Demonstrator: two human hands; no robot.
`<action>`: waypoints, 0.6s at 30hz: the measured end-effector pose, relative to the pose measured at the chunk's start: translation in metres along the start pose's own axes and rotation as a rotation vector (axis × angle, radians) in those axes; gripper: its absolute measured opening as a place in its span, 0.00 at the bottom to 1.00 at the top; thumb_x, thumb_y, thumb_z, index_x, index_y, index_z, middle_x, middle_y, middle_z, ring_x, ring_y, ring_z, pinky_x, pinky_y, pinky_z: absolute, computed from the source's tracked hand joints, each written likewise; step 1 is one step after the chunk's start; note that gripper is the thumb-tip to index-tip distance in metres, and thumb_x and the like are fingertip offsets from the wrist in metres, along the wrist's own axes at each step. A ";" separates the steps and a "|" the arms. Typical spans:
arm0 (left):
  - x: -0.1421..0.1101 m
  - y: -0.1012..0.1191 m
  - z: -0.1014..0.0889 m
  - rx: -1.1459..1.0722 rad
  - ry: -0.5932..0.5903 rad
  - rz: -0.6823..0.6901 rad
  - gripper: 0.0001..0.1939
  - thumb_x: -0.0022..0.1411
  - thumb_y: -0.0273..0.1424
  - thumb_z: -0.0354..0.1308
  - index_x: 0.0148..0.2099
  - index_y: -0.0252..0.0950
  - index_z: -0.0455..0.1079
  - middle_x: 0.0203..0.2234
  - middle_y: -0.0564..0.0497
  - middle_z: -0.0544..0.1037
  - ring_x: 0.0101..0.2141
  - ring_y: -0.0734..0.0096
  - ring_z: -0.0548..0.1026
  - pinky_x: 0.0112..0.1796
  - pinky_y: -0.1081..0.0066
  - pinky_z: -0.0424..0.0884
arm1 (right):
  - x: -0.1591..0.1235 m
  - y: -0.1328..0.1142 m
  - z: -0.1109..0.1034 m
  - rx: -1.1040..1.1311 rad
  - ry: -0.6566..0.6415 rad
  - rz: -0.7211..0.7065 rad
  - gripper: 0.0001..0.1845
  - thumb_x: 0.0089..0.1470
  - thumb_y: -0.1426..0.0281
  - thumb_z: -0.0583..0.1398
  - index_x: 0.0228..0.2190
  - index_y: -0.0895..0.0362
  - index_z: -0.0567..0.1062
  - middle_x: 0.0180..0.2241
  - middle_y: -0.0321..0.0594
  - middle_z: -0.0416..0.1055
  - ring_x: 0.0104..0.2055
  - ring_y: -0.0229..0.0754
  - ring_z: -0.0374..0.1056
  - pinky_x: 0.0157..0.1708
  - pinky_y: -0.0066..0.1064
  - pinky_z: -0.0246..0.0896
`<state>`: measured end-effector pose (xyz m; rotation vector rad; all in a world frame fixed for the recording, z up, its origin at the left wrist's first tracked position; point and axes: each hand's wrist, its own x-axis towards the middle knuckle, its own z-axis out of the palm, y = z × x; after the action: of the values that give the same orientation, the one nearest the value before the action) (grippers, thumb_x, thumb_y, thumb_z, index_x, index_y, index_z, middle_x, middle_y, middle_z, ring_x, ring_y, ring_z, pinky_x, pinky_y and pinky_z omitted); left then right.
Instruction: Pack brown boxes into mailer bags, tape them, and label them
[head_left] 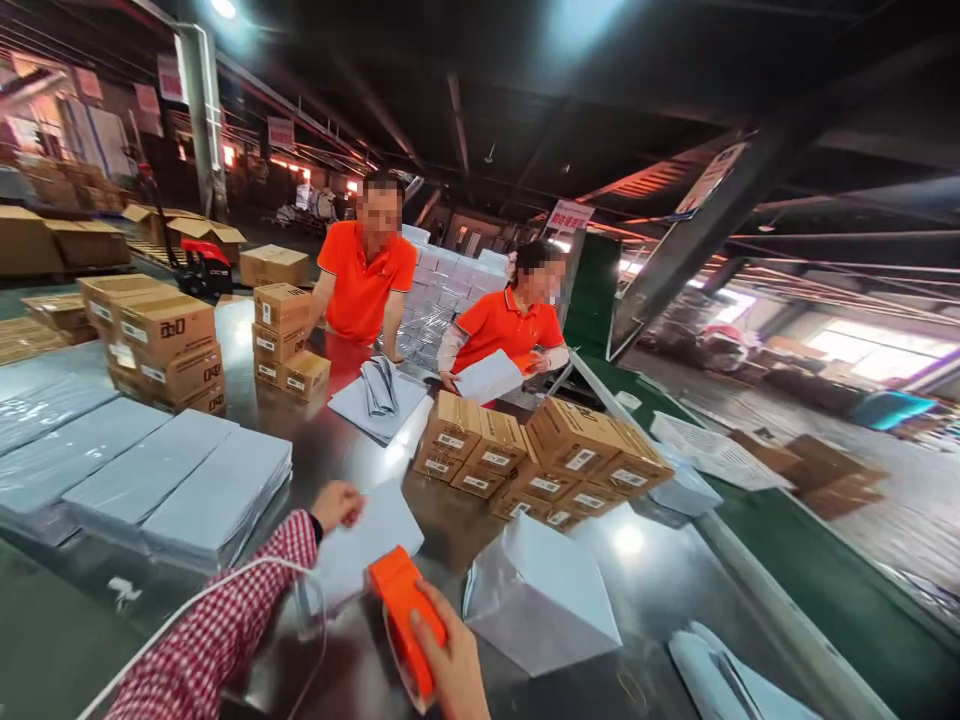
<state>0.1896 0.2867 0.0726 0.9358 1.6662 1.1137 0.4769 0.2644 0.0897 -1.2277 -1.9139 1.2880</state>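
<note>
My right hand (451, 652) grips an orange tape dispenser (403, 610), held tilted above the metal table at the front. My left hand (339, 507), in a red checked sleeve, has its fingers curled over a flat white package (367, 545). Whether those fingers hold anything I cannot make out. Right of the dispenser sits a white wrapped block (544, 600) with slanting faces. Beyond both hands stand stacked small brown cartons (480, 450) with white labels.
Plastic-wrapped white stacks (202, 480) lie at left, near more brown cartons (161, 335). Two co-workers in orange shirts stand across the table; one holds a white packet (489, 378). A green conveyor belt (810, 560) runs along the right. A white cable (199, 595) crosses my left sleeve.
</note>
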 end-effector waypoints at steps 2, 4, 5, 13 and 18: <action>0.022 0.006 -0.023 0.095 0.082 0.028 0.22 0.59 0.48 0.57 0.24 0.36 0.67 0.18 0.55 0.72 0.22 0.72 0.72 0.28 0.72 0.69 | 0.004 0.001 -0.001 0.000 -0.003 0.008 0.32 0.51 0.46 0.61 0.49 0.54 0.83 0.52 0.52 0.79 0.56 0.64 0.74 0.60 0.50 0.68; 0.042 0.007 -0.038 0.190 0.106 0.025 0.20 0.63 0.42 0.57 0.23 0.36 0.67 0.17 0.55 0.72 0.21 0.74 0.72 0.28 0.73 0.70 | 0.011 0.002 0.004 0.028 0.005 0.017 0.34 0.50 0.46 0.62 0.49 0.55 0.83 0.51 0.52 0.80 0.54 0.64 0.75 0.59 0.51 0.68; 0.050 0.005 -0.041 0.236 0.102 0.014 0.19 0.64 0.39 0.57 0.23 0.36 0.67 0.17 0.55 0.72 0.20 0.75 0.71 0.29 0.73 0.70 | 0.016 0.003 0.008 0.041 0.012 0.023 0.34 0.50 0.46 0.62 0.49 0.56 0.83 0.51 0.53 0.80 0.54 0.64 0.75 0.58 0.52 0.68; 0.073 -0.043 -0.028 0.610 0.093 -0.053 0.22 0.68 0.41 0.61 0.25 0.33 0.68 0.19 0.59 0.71 0.27 0.72 0.76 0.33 0.71 0.73 | 0.046 0.013 0.036 -0.011 -0.010 0.113 0.31 0.49 0.52 0.63 0.49 0.58 0.83 0.50 0.53 0.81 0.53 0.64 0.75 0.58 0.52 0.67; 0.075 -0.054 -0.020 0.797 0.050 -0.110 0.18 0.68 0.42 0.59 0.33 0.33 0.74 0.31 0.51 0.81 0.38 0.65 0.81 0.42 0.65 0.77 | 0.047 0.020 0.038 -0.076 -0.012 0.119 0.25 0.52 0.61 0.62 0.50 0.55 0.82 0.51 0.48 0.80 0.54 0.60 0.76 0.58 0.47 0.67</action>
<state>0.1417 0.3330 0.0053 1.2777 2.2197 0.3715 0.4329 0.2921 0.0534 -1.3935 -1.9393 1.2957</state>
